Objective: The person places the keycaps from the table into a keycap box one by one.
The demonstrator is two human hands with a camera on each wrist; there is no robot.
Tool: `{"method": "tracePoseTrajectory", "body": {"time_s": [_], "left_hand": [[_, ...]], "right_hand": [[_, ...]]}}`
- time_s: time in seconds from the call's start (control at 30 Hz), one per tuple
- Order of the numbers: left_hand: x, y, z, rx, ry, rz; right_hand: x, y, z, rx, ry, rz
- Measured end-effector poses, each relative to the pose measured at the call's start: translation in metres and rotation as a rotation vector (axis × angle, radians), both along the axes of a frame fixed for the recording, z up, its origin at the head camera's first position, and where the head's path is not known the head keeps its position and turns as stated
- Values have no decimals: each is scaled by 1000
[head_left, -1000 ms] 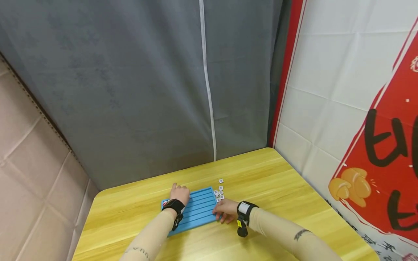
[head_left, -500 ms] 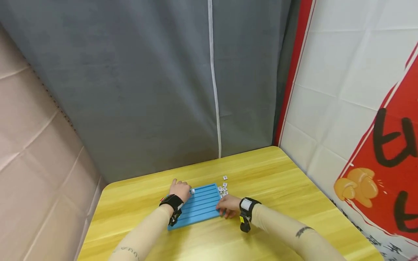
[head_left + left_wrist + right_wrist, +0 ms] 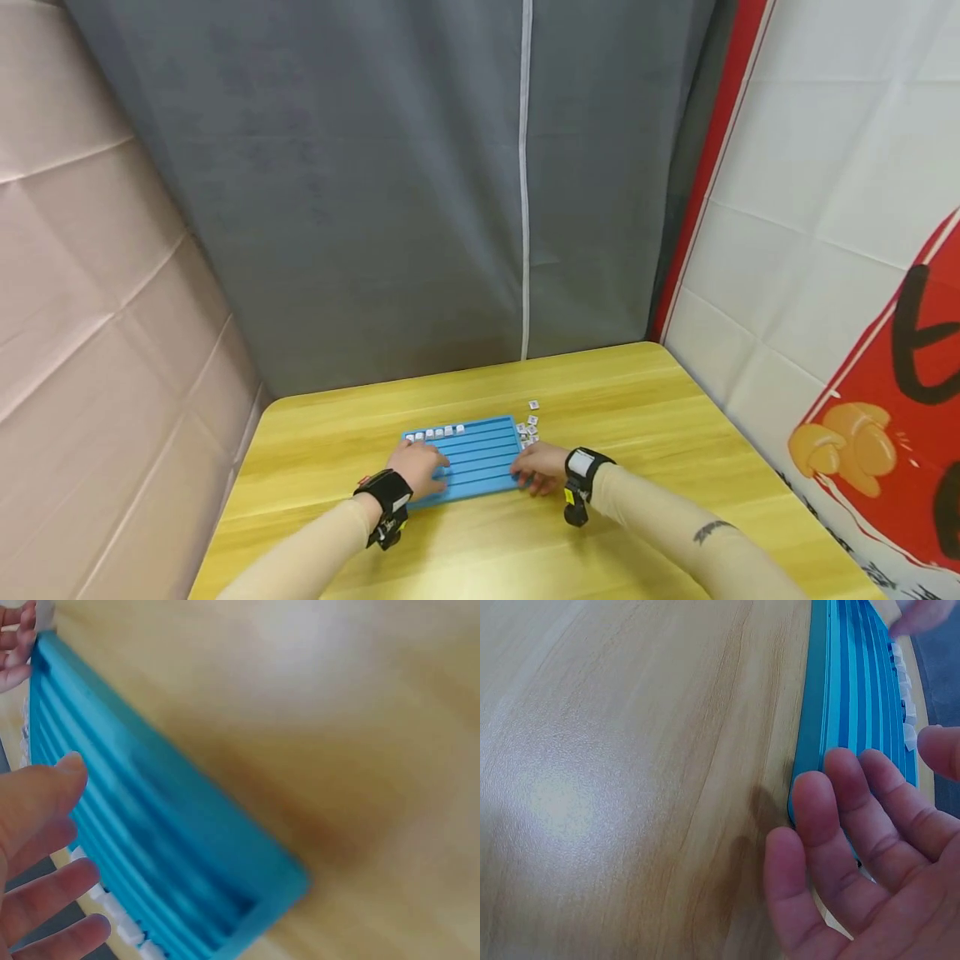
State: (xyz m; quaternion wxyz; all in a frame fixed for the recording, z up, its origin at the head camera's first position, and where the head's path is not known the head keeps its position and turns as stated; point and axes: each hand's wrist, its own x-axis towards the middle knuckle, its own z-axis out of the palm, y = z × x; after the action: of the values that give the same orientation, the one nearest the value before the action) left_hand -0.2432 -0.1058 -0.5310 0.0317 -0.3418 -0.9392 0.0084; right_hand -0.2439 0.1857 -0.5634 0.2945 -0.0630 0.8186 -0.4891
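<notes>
Our L hand [image 3: 417, 465], loose & empty, is over the blue tray [image 3: 489, 452]; R hand [image 3: 543, 465], relaxed, by its R end. We'd best brace it w/ R, nudging white tiles [image 3: 439, 432] gently.

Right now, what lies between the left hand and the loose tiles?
The head view shows the blue tray, bare there, between left hand and loose tiles.

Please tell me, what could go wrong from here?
The left grip, over the tray, might knock the tile row along its far side. The right grip, close to the loose tiles, might scatter them, or bump the tray's near right corner and shift it.
</notes>
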Motion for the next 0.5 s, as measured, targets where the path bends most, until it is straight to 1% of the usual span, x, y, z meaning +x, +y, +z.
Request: {"method": "tracePoseTrajectory", "body": {"time_s": [0.13,0.23,0.3,0.4,0.5], "left_hand": [[12,-11,-10,22,-9,-6],[18,-18,-15,43,-13,1],[16,-21,-20,62,0,13],[9,-23,-26,79,22,33],[0,-15,-30,66,28,52]], "right_hand": [[10,-3,18,24,0,-16],[16,-6,30,36,0,-33],[17,-8,30,40,1,-36],[18,-11,29,54,13,-41],[20,-10,28,79,30,-47]]}}
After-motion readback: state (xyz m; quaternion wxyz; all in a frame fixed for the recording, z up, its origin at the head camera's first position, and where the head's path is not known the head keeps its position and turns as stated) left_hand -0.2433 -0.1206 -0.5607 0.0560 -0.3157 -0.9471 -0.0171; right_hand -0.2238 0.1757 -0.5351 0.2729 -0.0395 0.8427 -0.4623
